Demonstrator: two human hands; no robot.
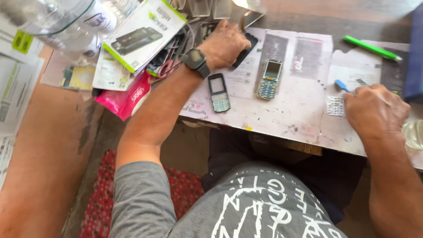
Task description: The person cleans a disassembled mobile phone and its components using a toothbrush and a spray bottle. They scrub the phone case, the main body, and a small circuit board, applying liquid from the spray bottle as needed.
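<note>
My left hand (pixel 224 44), with a black wristwatch (pixel 196 61) on the wrist, reaches to the far side of the paper-covered table (pixel 291 114) and rests palm down on a flat black phone part (pixel 245 50). My right hand (pixel 374 110) is closed around a small blue-handled tool (pixel 341 85) at the right, next to a small white keypad sheet (pixel 335 105). Between the hands lie a stripped phone body with a blue keypad board (pixel 269 79) and a black phone front cover with keys (pixel 218 92).
A green pen (pixel 372 47) lies at the back right. Boxes and packets are heaped at the left: a green-edged white box (pixel 143 33), a pink packet (pixel 125 99), clear plastic bottles (pixel 66 22). A glass dish (pixel 414 134) sits at the right edge. Red patterned mat (pixel 176 189) below.
</note>
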